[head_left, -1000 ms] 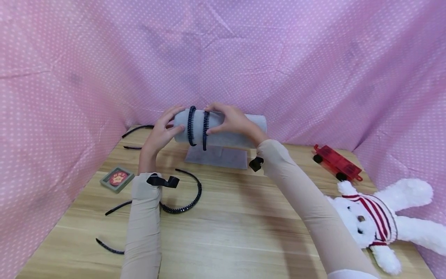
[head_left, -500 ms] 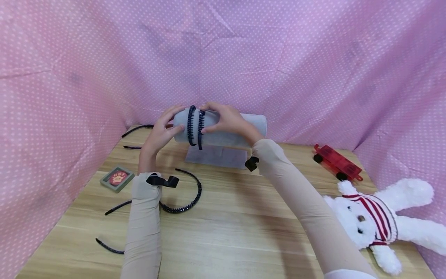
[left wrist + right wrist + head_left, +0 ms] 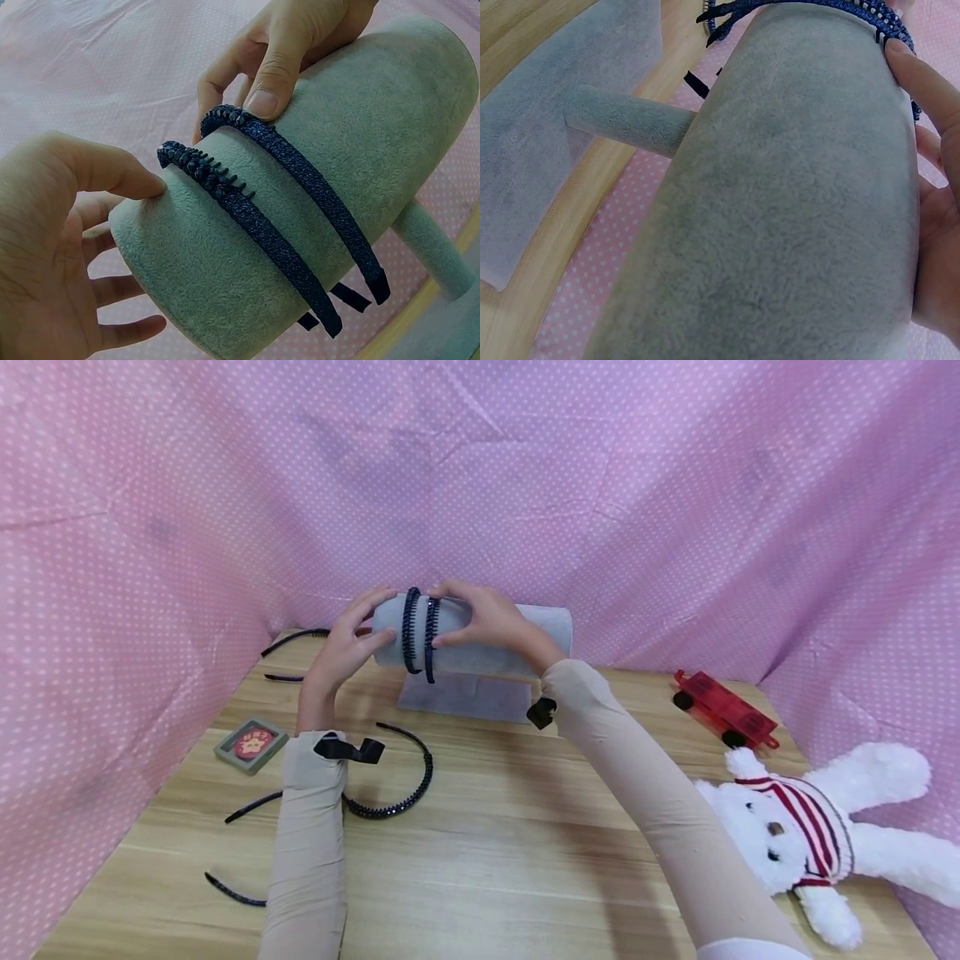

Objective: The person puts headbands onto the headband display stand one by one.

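A grey plush-covered roll on a stand [image 3: 551,622] lies crosswise at the back of the table. Two dark, beaded, toothed headbands sit around its left part, a left headband [image 3: 277,247] and a right headband [image 3: 322,187], with a narrow strip of grey between them. My left hand [image 3: 341,647] grips the roll's left end, thumb on the near side and fingers behind. The right headband is pinched by my right hand [image 3: 487,618], whose thumb [image 3: 264,101] presses its beaded top. Those fingers reach behind the roll, partly hidden.
Another black headband [image 3: 429,768] lies on the table in front, partly under the left sleeve. More headband [image 3: 300,633] shows behind the left hand. A framed tile [image 3: 251,745] is at left. A red toy wagon [image 3: 727,706] and white plush bear [image 3: 813,827] lie at right.
My right hand has slid the right headband leftward along the roll, closer to the left one, then stopped. The left hand keeps its place at the roll's end.
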`<state>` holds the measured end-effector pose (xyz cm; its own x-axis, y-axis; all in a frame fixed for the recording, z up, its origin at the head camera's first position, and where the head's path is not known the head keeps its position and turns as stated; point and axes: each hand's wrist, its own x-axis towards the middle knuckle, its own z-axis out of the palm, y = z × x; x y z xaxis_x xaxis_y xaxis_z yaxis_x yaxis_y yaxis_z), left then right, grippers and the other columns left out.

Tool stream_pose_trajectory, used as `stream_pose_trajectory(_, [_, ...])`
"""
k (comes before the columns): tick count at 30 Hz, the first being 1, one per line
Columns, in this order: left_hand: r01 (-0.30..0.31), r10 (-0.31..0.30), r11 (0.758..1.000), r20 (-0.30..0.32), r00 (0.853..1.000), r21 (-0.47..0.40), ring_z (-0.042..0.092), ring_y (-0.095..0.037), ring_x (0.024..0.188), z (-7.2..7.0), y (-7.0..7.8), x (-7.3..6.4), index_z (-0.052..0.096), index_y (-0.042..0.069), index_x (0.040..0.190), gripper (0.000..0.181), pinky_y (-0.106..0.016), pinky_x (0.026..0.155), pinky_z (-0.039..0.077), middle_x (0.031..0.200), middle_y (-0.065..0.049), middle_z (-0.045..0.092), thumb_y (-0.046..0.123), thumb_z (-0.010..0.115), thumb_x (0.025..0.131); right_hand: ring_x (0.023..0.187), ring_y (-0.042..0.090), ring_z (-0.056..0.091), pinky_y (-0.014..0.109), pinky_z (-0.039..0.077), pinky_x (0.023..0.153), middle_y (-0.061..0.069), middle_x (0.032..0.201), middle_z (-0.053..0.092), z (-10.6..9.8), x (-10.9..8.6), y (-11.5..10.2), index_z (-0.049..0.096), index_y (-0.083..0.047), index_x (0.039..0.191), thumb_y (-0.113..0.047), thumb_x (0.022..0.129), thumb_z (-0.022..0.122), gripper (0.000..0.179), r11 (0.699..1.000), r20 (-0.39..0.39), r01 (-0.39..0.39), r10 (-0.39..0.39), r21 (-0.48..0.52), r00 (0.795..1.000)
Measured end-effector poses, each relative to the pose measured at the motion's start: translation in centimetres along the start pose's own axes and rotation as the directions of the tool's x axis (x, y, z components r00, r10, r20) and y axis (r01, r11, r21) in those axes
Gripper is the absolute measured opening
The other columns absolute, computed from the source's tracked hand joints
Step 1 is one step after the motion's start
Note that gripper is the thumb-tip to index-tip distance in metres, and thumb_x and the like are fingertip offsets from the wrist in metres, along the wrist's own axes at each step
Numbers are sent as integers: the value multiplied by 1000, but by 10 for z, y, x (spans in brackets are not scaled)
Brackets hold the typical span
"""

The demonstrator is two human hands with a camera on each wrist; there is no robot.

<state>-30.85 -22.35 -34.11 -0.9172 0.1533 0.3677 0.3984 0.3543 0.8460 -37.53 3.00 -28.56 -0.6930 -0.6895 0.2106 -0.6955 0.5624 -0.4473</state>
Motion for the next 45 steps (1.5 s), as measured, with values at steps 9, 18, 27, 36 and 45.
stream_pose_trajectory(9, [10,-10,1000,0,1000,20,34,-32,145,-1,-2,-1,46,14,154,57,-63,114,30,165,-5,31,13,62,100,133,29,57,45,46,109,1,154,53,2,-4,-2,53,-29,144,-49,82,83,71,1000,-2,4,-4,-28,1000])
stream_pose_trajectory(18, [1,-1,1000,4,1000,5,33,-32,146,0,0,3,46,13,154,57,-63,113,31,166,-5,31,11,63,100,142,26,50,43,40,117,2,156,50,1,-9,2,51,-28,150,-47,83,83,77,1000,-39,24,-25,-16,999])
stream_pose_trajectory(27, [-3,3,1000,17,1000,0,32,-35,146,-2,2,4,43,14,156,60,-64,113,31,167,-7,28,9,62,100,146,24,45,39,33,122,5,154,52,1,-25,3,56,-18,147,-34,84,85,71,982,-64,153,-146,114,987])
stream_pose_trajectory(36, [-8,8,1000,27,1000,-3,29,-38,148,-1,1,4,41,11,157,60,-65,112,31,167,-10,27,8,61,100,142,30,49,42,31,123,13,148,58,19,-64,5,68,-7,132,-25,83,86,56,924,-155,381,-372,34,915])
stream_pose_trajectory(45, [2,-2,1000,3,1000,-2,34,-34,145,-1,1,2,43,12,155,59,-62,113,32,167,-6,30,10,62,99,140,31,50,42,38,119,16,147,57,44,-100,-6,68,-7,131,-23,82,87,55,897,-33,437,-435,65,900])
